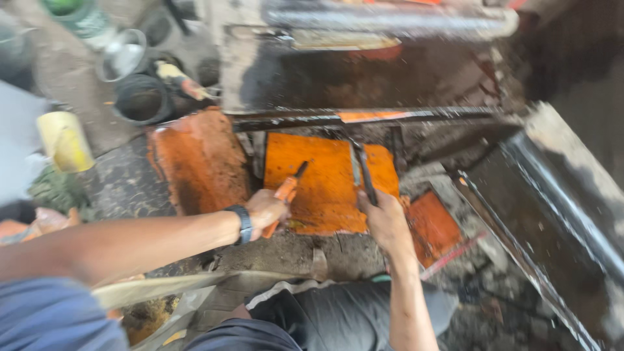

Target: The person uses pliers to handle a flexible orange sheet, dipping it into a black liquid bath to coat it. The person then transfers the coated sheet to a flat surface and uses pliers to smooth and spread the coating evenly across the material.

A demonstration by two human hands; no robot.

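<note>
While the left hand grips an orange-handled tool over the orange plate, the right hand clutches a dark rod. A black bar runs behind; buckets sit far left

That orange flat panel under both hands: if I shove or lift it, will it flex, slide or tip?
The orange panel looks like a flat rigid sheet, so probably stiff, not floppy. It lies flat on gritty ground, so tipping or rolling seems unlikely. The left hand and right hand press tools on it; its coating may be slippery, though blur hides this.
</note>
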